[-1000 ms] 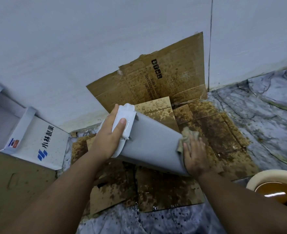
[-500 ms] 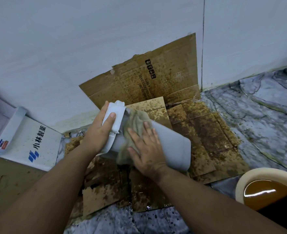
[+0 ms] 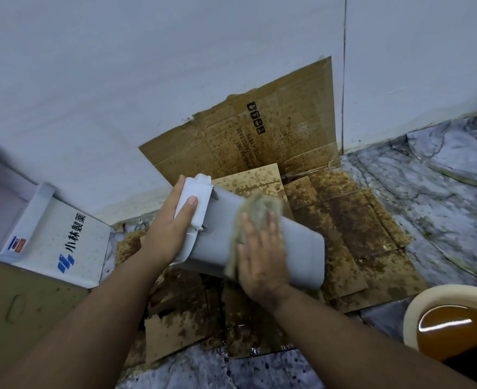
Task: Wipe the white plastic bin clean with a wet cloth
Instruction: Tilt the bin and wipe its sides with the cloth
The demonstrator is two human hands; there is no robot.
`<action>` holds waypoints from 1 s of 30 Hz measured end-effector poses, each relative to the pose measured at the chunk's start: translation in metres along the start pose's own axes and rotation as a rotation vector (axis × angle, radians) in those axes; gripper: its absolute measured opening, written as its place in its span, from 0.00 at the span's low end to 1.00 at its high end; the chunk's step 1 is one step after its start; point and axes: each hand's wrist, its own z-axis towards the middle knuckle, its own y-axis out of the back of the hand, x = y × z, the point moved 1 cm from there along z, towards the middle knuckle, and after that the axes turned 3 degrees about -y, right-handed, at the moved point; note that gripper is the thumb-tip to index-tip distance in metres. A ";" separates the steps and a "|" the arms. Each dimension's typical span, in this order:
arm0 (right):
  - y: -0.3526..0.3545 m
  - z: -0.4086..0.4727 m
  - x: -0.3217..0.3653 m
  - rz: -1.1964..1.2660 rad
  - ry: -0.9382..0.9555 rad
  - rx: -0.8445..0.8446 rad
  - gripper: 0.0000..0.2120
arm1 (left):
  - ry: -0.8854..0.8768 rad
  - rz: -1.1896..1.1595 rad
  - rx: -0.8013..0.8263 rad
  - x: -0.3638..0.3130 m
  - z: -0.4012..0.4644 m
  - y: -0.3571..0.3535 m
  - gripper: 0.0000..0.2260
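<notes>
At the far left, a white box (image 3: 49,237) printed with blue marks is seen against the wall (image 3: 119,80), beside a brown carton (image 3: 21,310). Next, the left hand (image 3: 169,231) is wrapped around the lidded end of the white plastic bin (image 3: 301,248): the thumb is laid across the white lid (image 3: 193,203) and the fingers (image 3: 175,189) are curled behind it. The bin is held on its side, tilted, above stained, wet cardboard (image 3: 358,220) spread on the marbled floor (image 3: 442,197). On the bin's upper side a grey-brown cloth (image 3: 257,211) is pressed flat under the right hand (image 3: 262,256), whose fingers (image 3: 272,228) are kept straight and slightly spread. At the lower right, a cream basin (image 3: 417,301) of brown water is seen.
</notes>
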 end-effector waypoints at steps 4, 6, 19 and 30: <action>0.014 0.051 0.053 0.296 0.031 0.027 0.24 | -0.007 -0.020 0.005 0.003 -0.007 0.004 0.40; 0.017 0.064 0.041 0.274 0.074 0.044 0.22 | -0.009 -0.004 0.002 0.006 -0.014 0.005 0.39; 0.021 0.020 -0.103 0.075 -0.168 -0.060 0.30 | 0.025 0.037 -0.033 0.007 -0.034 0.006 0.29; 0.012 0.046 0.030 0.122 0.084 -0.020 0.24 | 0.024 -0.025 -0.005 0.005 -0.023 0.004 0.28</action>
